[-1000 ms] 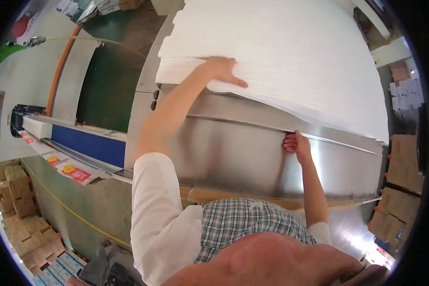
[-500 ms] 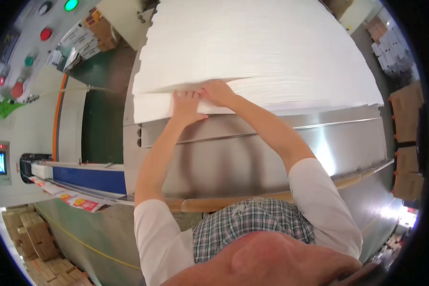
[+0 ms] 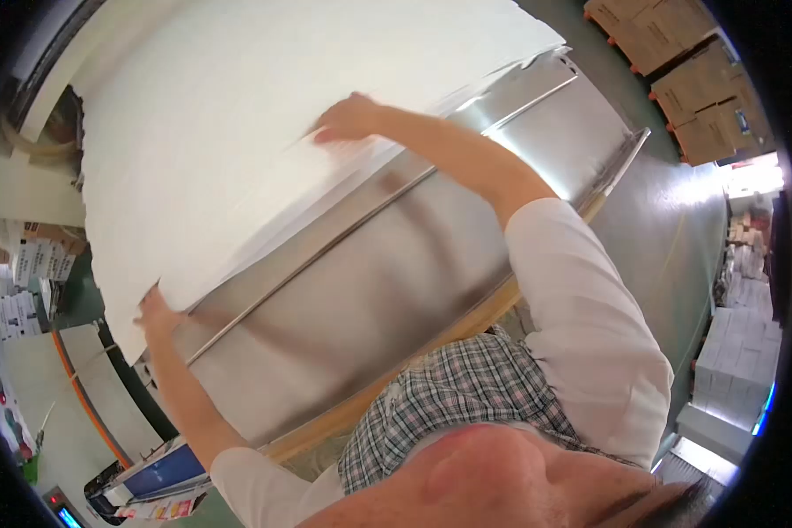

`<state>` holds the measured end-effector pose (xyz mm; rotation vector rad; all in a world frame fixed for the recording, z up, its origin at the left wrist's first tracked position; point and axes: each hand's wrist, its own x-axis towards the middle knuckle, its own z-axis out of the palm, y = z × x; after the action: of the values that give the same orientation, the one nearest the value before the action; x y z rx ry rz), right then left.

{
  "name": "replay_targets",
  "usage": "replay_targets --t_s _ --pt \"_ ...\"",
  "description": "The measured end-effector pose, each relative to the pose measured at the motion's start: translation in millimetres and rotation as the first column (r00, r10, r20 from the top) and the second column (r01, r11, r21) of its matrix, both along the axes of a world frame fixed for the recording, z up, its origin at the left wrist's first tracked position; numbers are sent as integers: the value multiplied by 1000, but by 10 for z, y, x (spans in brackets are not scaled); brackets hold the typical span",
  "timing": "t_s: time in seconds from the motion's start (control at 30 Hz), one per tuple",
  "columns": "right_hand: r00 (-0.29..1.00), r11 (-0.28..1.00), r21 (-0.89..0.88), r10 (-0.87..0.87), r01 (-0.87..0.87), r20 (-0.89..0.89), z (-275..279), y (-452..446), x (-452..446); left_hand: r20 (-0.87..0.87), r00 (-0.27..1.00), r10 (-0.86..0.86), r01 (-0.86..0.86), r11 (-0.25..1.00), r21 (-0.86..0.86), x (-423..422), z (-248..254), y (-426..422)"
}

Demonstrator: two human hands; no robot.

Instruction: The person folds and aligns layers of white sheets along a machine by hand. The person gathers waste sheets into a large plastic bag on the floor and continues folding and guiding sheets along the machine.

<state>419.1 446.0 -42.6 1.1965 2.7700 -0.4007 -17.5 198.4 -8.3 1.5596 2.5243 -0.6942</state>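
A wide stack of large white paper sheets (image 3: 211,150) covers the table in front of me. My left hand (image 3: 157,315) is at the near left corner of the stack, with its fingers and thumb apart. Further right, my right hand (image 3: 348,121) is over the near part of the top sheet, palm down. Motion blurs its fingers, which look loosely stretched to the left, and I see nothing held in them. Between the hands, the near edges of the upper sheets look slightly lifted and blurred.
A metal ledge (image 3: 361,299) with a wooden front rail (image 3: 488,308) lies between me and the stack. A machine panel with lit buttons (image 3: 13,414) and a blue strip (image 3: 163,471) are at left. Cardboard cartons (image 3: 704,88) stand at far right.
My hands were close together at the stack's near edge, pressing into a gap between sheets. They have moved apart, and that gap no longer shows. My view has turned to the right.
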Motion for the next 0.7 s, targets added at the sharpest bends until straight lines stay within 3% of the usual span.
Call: replay_targets --t_s 0.07,0.13,0.27,0.4,0.53,0.6,0.63,0.67,0.7 --pt "984 995 -70 -53 66 170 287 203 626 -51 998 41 -43 998 -35 74 -27 42" --pt "984 994 -106 -8 27 176 377 451 1228 -108 976 186 -192 981 -39 150 19 80" --pt "906 990 -131 10 50 423 637 867 2244 -42 976 214 -216 976 -35 -13 -107 91" --pt "767 994 -26 -62 102 639 583 1303 3036 19 989 146 -146 989 -28 -344 -373 40" --pt "789 974 13 -191 226 583 147 1792 4097 -39 993 112 -114 991 -66 -219 -273 35" --pt "808 932 121 -357 341 469 15 1722 4271 99 991 -95 77 983 167 -561 -451 -159" --pt "857 919 259 -378 299 351 -200 1760 4502 197 963 -187 121 945 305 -704 -573 -221" --pt "914 906 391 -288 164 284 -253 1700 4551 95 947 -307 271 921 278 -670 -548 -207" --pt "962 925 343 -225 161 156 -297 1714 4627 86 954 -289 250 919 306 -673 -568 -233"
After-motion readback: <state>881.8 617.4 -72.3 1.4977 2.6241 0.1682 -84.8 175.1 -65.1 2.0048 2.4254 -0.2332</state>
